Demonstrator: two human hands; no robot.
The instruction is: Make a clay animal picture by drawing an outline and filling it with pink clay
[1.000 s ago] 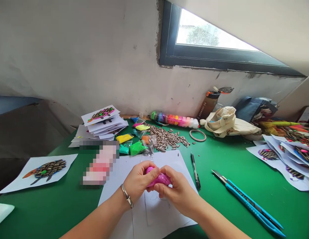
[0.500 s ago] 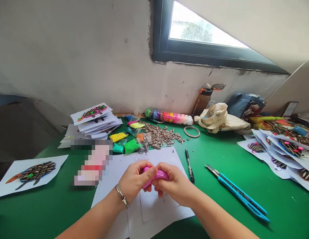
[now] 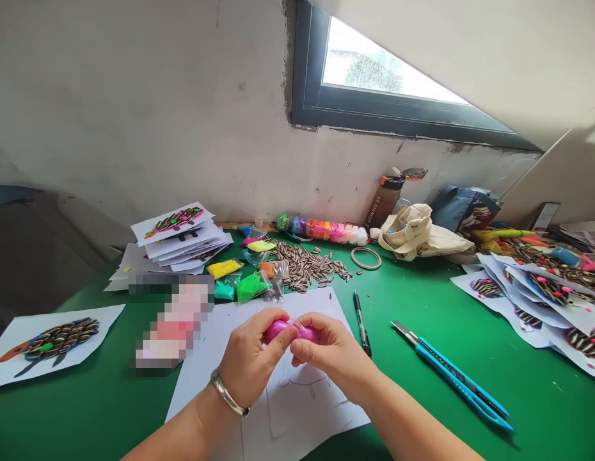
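Observation:
Both hands meet over a white sheet of paper (image 3: 297,397) with a pencil outline on it. My left hand (image 3: 252,358) and my right hand (image 3: 329,355) pinch a lump of pink clay (image 3: 283,330) in a clear wrapper between their fingertips. A silver bracelet (image 3: 225,394) sits on my left wrist. Just beyond the paper lie small bags of clay (image 3: 244,285) in yellow, green and orange, and a pile of striped sunflower seeds (image 3: 307,264).
A black pen (image 3: 361,314) and a blue utility knife (image 3: 453,376) lie right of the paper. Stacks of finished seed pictures sit at back left (image 3: 175,240) and right (image 3: 542,291). One picture (image 3: 50,339) lies at left. Clay tubs (image 3: 321,229), a bottle (image 3: 388,195), a cloth bag (image 3: 420,234) line the wall.
The hands have kept working the pink clay, squeezing it into a shorter lump. The view has shifted slightly, so the things on the table appear a little further left.

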